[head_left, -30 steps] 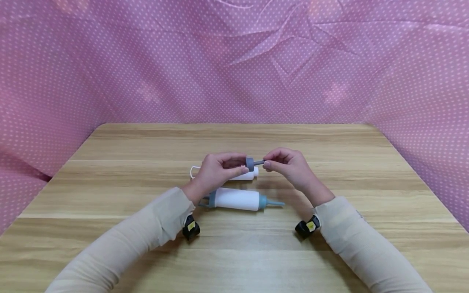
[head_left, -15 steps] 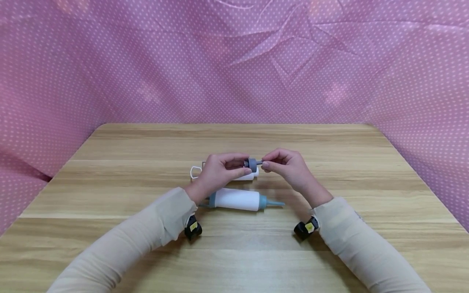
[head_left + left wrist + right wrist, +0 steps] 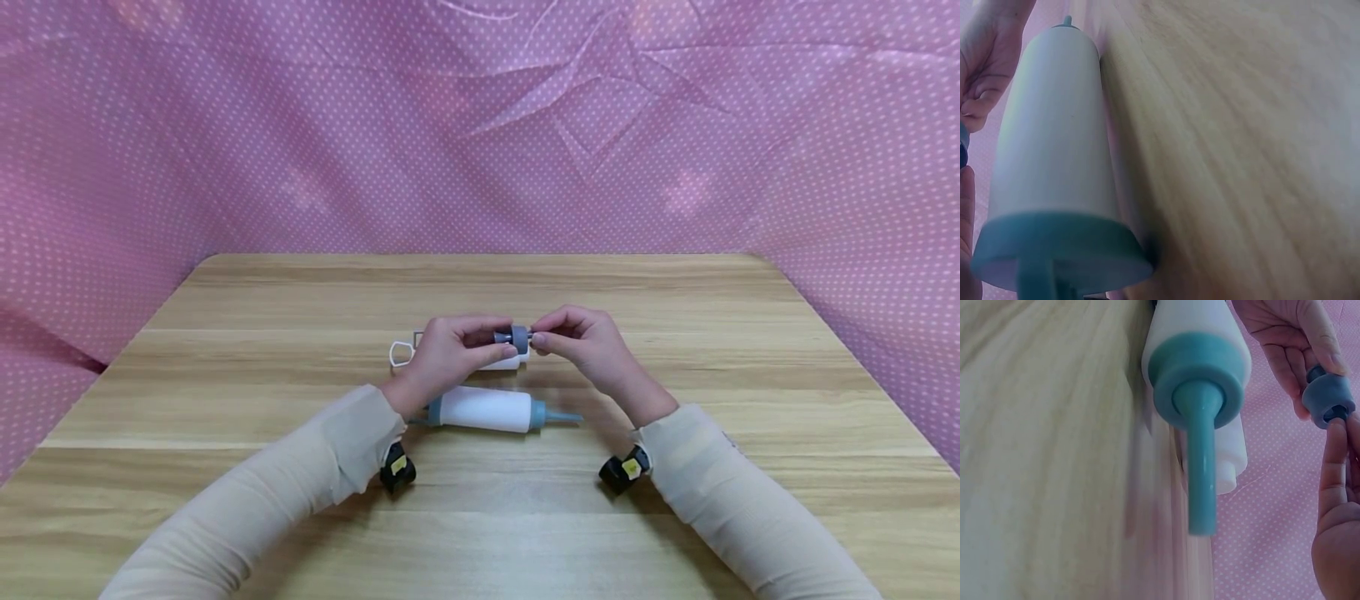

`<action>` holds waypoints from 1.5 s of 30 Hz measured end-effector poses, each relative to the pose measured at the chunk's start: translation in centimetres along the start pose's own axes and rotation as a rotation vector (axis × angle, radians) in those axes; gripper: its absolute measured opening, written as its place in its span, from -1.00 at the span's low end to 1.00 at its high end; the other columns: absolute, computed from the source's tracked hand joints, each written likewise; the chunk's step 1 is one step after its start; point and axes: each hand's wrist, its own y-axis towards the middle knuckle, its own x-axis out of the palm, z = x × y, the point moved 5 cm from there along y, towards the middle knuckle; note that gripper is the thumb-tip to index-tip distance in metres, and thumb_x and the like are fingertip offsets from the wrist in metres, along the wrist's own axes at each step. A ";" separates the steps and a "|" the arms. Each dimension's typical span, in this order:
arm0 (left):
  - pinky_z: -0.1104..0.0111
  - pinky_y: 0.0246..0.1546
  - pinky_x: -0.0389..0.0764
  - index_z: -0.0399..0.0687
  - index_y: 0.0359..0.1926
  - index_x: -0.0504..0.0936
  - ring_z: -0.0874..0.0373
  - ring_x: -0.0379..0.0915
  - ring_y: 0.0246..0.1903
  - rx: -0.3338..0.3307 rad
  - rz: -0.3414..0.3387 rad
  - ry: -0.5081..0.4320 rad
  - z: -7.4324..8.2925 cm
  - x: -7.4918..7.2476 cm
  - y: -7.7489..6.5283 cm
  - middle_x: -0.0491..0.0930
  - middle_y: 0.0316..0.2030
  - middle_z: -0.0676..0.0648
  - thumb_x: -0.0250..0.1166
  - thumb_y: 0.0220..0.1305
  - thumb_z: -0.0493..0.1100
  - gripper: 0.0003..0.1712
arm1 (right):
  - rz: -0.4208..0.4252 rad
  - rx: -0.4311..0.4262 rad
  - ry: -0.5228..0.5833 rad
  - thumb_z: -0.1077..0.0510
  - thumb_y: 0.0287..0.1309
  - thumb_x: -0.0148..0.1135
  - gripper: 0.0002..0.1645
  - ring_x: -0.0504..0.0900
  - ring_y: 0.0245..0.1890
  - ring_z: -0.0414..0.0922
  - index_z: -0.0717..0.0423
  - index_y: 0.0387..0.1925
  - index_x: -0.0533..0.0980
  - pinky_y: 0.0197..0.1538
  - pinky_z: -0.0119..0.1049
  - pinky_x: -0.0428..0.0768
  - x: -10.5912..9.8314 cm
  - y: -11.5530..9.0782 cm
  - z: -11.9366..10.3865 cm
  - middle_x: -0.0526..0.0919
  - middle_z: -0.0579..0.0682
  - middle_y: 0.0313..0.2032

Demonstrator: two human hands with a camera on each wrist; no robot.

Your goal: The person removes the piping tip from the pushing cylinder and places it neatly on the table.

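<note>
My left hand (image 3: 444, 354) holds a grey ring-shaped bottle cap (image 3: 520, 339) between thumb and fingers, raised over the table. A slim grey nozzle (image 3: 501, 337) runs through the cap, its wider end showing on the left side. The fingertips of my right hand (image 3: 592, 343) pinch the nozzle's thin end, close against the cap. In the right wrist view the cap (image 3: 1329, 400) has a round opening, with the right fingertips right at it. Behind the left hand lies a white bottle (image 3: 501, 363), partly hidden.
A white squeeze bottle (image 3: 486, 409) with a teal collar and long teal nozzle (image 3: 562, 417) lies on its side on the wooden table (image 3: 510, 533), nearer than the hands. A white loop (image 3: 401, 354) shows left of the rear bottle. Pink dotted cloth (image 3: 480, 150) hangs behind.
My two hands have come closer together. The cap has shifted slightly right, less nozzle shows on its right, and the nozzle's wider end now shows on its left.
</note>
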 end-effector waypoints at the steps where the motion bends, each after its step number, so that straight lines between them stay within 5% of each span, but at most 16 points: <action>1: 0.44 -0.20 0.59 -0.10 -0.03 0.64 0.20 0.61 -0.20 -0.008 0.001 -0.003 -0.1 0.0 0.0 0.66 -0.12 -0.06 0.39 0.04 -0.17 -0.60 | 0.002 0.001 0.003 0.22 0.13 0.24 -0.77 0.60 -0.34 -0.17 0.32 -0.21 0.53 -0.18 -0.32 0.59 0.0 0.0 0.0 0.66 -0.10 -0.35; 22: 0.44 -0.19 0.58 -0.06 0.03 0.61 0.23 0.59 -0.25 -0.072 0.000 -0.002 -0.8 -0.3 0.3 0.64 -0.08 0.02 0.38 0.03 -0.09 -0.52 | 0.015 0.020 -0.006 0.22 0.13 0.24 -0.77 0.60 -0.34 -0.16 0.30 -0.20 0.54 -0.18 -0.32 0.59 0.4 0.4 0.0 0.65 -0.09 -0.33; 30: 0.44 -0.19 0.58 -0.04 0.00 0.63 0.23 0.60 -0.21 -0.042 0.015 -0.012 -0.5 -0.5 0.4 0.65 -0.10 -0.02 0.36 0.05 -0.13 -0.58 | 0.038 0.042 -0.029 0.18 0.12 0.26 -0.71 0.59 -0.32 -0.18 0.29 -0.15 0.53 -0.12 -0.17 0.59 0.2 0.4 -0.1 0.64 -0.10 -0.32; 39: 0.43 -0.19 0.58 0.03 -0.01 0.63 0.22 0.60 -0.20 -0.018 0.035 -0.027 -0.5 -0.7 0.3 0.66 -0.12 -0.02 0.38 0.04 -0.12 -0.58 | 0.036 0.026 -0.013 0.19 0.08 0.30 -0.60 0.56 -0.29 -0.19 0.32 -0.05 0.50 -0.21 -0.41 0.56 0.2 0.4 0.1 0.64 -0.09 -0.23; 45: 0.44 -0.19 0.58 0.04 -0.01 0.64 0.22 0.60 -0.20 -0.012 0.042 -0.019 -0.5 -0.6 0.3 0.66 -0.12 -0.02 0.38 0.03 -0.12 -0.58 | 0.025 0.025 0.012 0.21 0.04 0.32 -0.60 0.57 -0.26 -0.18 0.25 -0.04 0.52 -0.18 -0.38 0.58 0.5 0.3 0.0 0.65 -0.09 -0.18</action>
